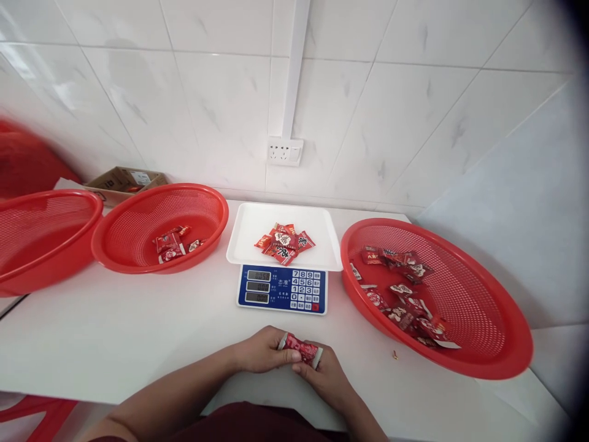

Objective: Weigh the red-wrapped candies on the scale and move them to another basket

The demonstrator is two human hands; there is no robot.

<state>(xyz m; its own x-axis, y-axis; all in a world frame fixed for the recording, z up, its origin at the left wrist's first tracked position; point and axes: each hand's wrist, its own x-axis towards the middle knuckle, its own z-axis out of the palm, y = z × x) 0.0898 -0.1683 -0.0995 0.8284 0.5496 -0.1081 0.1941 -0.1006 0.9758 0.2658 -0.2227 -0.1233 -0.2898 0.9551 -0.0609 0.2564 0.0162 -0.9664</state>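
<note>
My left hand (pixel 262 351) and my right hand (pixel 327 376) meet at the near edge of the white table (pixel 138 331). Together they pinch one small red wrapped candy packet (pixel 300 350), each hand closed on one end. Just beyond them stands a blue-faced digital scale (pixel 282 288) whose white tray (pixel 248 236) carries a small pile of the same red packets (pixel 284 243).
A red mesh basket (pixel 483 344) at the right holds several packets. Another red basket (pixel 138 215) left of the scale holds a few. A third red basket (pixel 41 236) sits at the far left. A cardboard box (pixel 120 180) and a wall socket (pixel 285 151) are behind.
</note>
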